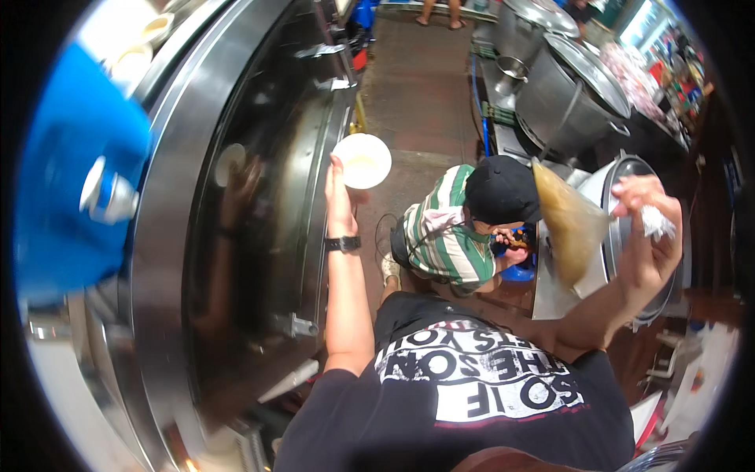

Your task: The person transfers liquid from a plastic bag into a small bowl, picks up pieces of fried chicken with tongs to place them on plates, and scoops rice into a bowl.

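Shirt lettering (476, 364), bag (568, 224) in right hand (649, 224)

Black rings the fisheye view, and the steel edge (161, 220) at left bows. Glare whitens the far left; the dark glossy panel (263, 212) carries dim reflections. The white bowl (364, 162) looks washed out, the bag (572, 224) at right soft.

Left arm (348, 299) outstretched, right arm (612, 311) bent, right fingers (638, 189) pinched.
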A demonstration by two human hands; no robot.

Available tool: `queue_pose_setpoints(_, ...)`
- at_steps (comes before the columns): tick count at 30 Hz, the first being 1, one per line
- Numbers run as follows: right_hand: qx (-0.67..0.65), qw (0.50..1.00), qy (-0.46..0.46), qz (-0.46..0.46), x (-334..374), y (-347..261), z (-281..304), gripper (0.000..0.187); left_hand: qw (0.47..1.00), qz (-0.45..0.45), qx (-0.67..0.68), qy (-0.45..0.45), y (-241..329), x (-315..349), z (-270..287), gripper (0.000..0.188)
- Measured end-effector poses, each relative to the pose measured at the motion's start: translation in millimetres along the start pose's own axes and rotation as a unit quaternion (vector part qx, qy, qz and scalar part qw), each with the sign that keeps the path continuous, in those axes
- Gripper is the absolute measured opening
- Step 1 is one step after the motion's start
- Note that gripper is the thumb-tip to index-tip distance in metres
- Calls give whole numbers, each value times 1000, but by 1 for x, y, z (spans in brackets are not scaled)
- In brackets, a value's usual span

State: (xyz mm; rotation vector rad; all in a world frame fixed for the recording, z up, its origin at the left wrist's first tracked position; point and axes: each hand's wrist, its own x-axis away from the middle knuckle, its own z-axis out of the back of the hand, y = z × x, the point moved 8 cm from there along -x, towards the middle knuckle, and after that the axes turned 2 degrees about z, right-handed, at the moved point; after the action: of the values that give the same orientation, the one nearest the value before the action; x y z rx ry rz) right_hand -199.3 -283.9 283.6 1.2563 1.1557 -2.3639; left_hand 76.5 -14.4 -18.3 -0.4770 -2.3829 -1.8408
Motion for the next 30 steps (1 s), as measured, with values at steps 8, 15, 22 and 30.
queue_pose_setpoints(8,251,954,144,-81,9,-40,76,6,994,-3,59,-88,26,-154,-84,61)
queue_pose_setpoints(15,279,934,188,-121,45,-55,111,14,990,-25,56,-126,53,-183,-97,60)
queue_pose_setpoints(22,278,918,195,-206,73,-53,170,22,992,15,-21,-124,59,-150,-63,62)
queue_pose_setpoints(30,358,910,97,-187,64,-46,206,27,995,25,-52,-85,44,-169,-30,66)
